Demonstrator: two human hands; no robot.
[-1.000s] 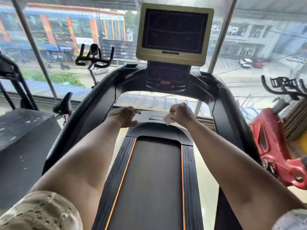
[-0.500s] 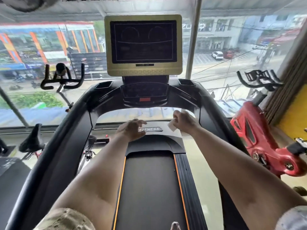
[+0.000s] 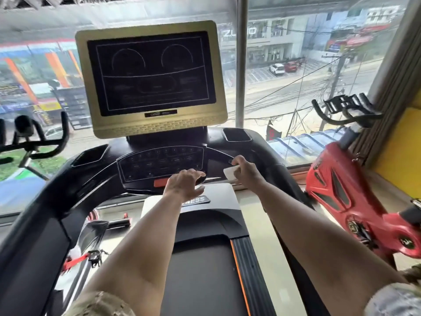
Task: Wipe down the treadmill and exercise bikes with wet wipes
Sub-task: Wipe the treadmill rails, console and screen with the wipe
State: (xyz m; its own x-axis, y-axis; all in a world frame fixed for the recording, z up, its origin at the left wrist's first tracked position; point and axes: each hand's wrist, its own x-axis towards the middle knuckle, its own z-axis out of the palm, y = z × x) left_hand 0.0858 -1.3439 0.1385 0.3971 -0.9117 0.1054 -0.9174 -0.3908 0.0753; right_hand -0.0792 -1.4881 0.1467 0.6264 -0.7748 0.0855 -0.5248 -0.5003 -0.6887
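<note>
The treadmill (image 3: 45, 201) fills the middle of the head view. It has two cup holders (image 3: 90, 156) on its top. One is at 9 o'clock of the button panel (image 3: 159, 163), and the other holder (image 3: 237, 135) is at 1 o'clock. Both look dark inside, and I cannot tell what is in them.

A badge (image 3: 197, 200) below the panel shows the letters "NESS". The left arm hides the rest. Out the window at 1 o'clock, a sign on a building (image 3: 257, 42) starts with "ZU". The writing under the screen (image 3: 151, 78) is too small to read.

The left hand (image 3: 185, 182) has its fingers spread and a little bent. It rests on the panel's lower right edge. The right hand (image 3: 247, 172) pinches a white wipe (image 3: 230, 174). The wipe is at 3 o'clock of the left hand, against the treadmill's top just right of the panel.

A red bike (image 3: 341, 190) stands at 3 o'clock. A black bike (image 3: 34, 142) shows its bars at 9 o'clock.
</note>
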